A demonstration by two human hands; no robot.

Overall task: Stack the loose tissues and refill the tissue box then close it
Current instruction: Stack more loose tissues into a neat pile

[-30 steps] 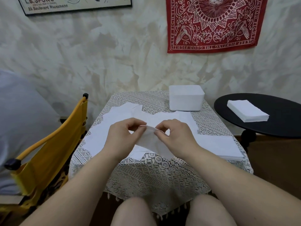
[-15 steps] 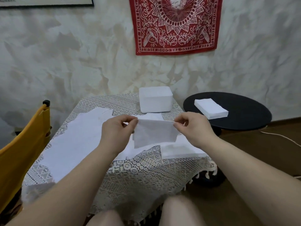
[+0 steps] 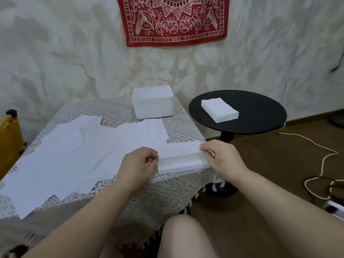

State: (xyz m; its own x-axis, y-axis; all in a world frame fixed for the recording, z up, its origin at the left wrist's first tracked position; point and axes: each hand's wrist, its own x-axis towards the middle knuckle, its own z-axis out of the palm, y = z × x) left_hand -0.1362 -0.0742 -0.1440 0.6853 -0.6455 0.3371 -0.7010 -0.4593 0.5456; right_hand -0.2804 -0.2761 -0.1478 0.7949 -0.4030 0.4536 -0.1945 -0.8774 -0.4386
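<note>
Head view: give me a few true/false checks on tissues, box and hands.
1. Both hands, left hand and right hand, pinch one tissue over the near stack. True.
2. The tissue box stands on the black round table. False: it stands on the lace-covered table.
3. A second stack lies on the black round table. True.
4. No loose tissues remain. False: many cover the lace.

The tissue (image 3: 179, 160), held taut in the air half a second ago, now lies on the stack (image 3: 183, 163) at the table's 4 o'clock corner; the left hand (image 3: 138, 164) and right hand (image 3: 222, 157) are lower, pinching its ends. The view has swung rightwards.
</note>
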